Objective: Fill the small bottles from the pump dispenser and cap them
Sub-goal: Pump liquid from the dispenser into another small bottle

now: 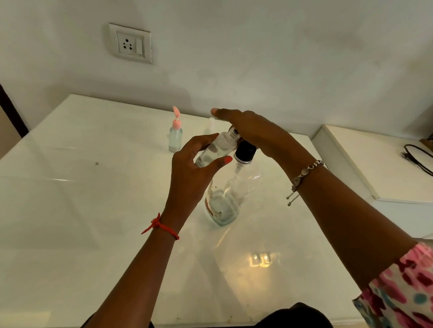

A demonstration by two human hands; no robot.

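Observation:
My left hand grips a small clear bottle, tilted with its open neck up against the pump's spout. My right hand lies flat, palm down, on the black pump head of the large clear dispenser bottle, which stands on the white table with a little liquid at its bottom. Farther back stands another small bottle with a pink flip cap, the cap's lid raised. A small pale object behind my right hand's fingertips is too faint to identify.
A white wall with a power socket rises behind the table. To the right sits a lower white surface carrying a black cable. A brown door frame runs along the far left.

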